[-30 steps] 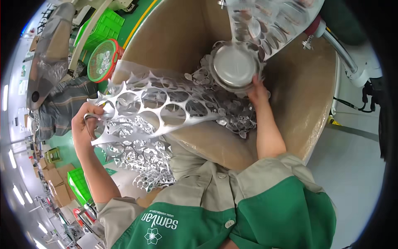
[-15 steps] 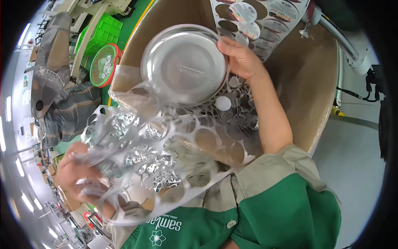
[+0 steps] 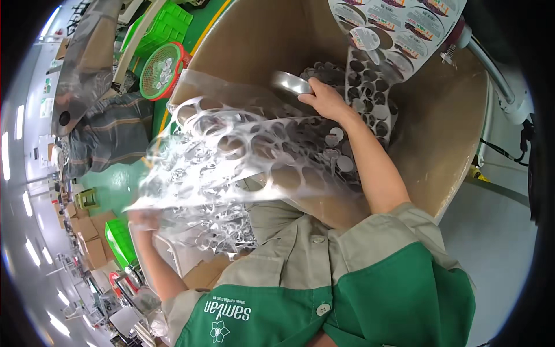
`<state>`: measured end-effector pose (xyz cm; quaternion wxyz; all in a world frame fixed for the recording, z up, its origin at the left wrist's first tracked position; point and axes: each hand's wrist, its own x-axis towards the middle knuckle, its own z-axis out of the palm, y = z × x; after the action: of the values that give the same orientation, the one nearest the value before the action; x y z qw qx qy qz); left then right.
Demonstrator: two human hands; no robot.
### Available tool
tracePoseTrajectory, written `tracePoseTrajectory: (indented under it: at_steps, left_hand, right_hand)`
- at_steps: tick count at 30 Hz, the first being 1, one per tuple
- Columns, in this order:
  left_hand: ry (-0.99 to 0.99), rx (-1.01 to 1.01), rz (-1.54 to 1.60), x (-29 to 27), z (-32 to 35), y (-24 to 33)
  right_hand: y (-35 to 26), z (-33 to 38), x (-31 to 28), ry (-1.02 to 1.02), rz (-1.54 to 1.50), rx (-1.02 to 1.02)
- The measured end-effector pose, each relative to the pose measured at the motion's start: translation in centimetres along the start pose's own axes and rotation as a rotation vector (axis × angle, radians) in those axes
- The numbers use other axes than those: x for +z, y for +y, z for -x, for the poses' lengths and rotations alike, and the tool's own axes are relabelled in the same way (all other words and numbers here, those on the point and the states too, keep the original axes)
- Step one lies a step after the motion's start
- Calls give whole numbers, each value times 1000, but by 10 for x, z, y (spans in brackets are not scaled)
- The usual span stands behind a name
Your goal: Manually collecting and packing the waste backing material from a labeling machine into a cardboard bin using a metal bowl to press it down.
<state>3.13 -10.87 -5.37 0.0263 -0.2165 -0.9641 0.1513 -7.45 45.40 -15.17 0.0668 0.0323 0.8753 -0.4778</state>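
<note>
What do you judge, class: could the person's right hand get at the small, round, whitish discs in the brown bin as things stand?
Probably not freely: the small, round, whitish discs look near and uncovered, but the right hand grips a shiny, round metal dish.

Large brown bin (image 3: 260, 40), curving walls, loose pale round discs (image 3: 345, 163) gathered inside.

Green floor (image 3: 118, 184) with a yellow line (image 3: 214, 22); strip lights (image 3: 27, 203) glowing at left.
</note>
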Motion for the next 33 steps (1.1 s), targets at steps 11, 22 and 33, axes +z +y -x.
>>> tracePoseTrajectory:
  at_steps: [11,22,33]
  left_hand:
    - [137,328,451,-182,-187,149]
    - [-195,-40,1202,-198,-236,159]
    - [109,-524,1848,-147,-262,127]
  right_hand:
    - [-63,10,-72,314,183,-106]
    - [-56,41,-126,-377,-1550,-871]
    - [120,43,9,-589,549,421]
